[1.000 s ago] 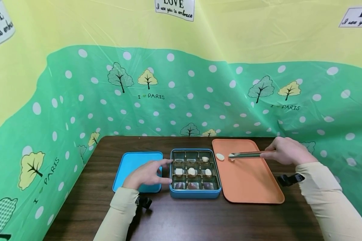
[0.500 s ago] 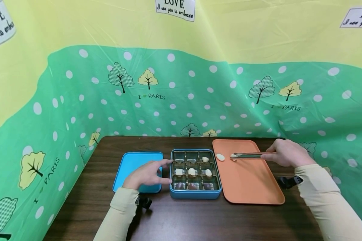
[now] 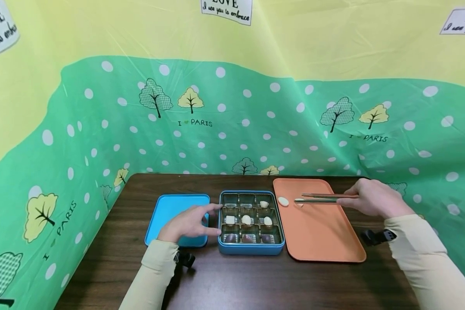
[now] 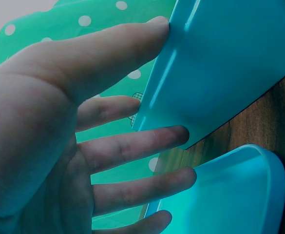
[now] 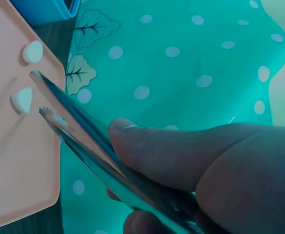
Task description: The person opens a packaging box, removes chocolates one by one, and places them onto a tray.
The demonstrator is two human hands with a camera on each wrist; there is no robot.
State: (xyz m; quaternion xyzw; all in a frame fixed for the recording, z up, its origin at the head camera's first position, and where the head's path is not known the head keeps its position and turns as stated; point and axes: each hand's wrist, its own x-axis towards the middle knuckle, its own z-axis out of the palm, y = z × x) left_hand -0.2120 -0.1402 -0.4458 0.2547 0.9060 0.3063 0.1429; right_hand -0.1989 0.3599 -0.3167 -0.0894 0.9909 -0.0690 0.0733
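My right hand (image 3: 373,198) pinches metal tweezers (image 3: 321,201) over the orange tray (image 3: 317,237). Their serrated tips stand apart in the right wrist view, close to a white wedge-shaped piece (image 5: 22,100) but not around it. A white oval piece (image 5: 33,52) lies nearby on the tray. My left hand (image 3: 187,223) spreads its fingers and thumb beside the blue tin (image 3: 251,249), the thumb tip touching its side. Inside the tin, a divided insert holds a white piece (image 3: 264,204) at the back right, three white pieces (image 3: 246,220) in the middle row, and dark pieces (image 3: 249,238) in front.
A light-blue lid (image 3: 172,206) lies left of the tin, partly beneath my left hand in the head view. The dark wooden table (image 3: 232,280) backs onto a green and yellow patterned curtain (image 3: 217,142). Black wrist cameras (image 3: 377,237) sit on both wrists.
The tweezers' arms have spread apart from nearly together. The wedge-shaped piece stays on the tray. My left hand and the tin keep their places.
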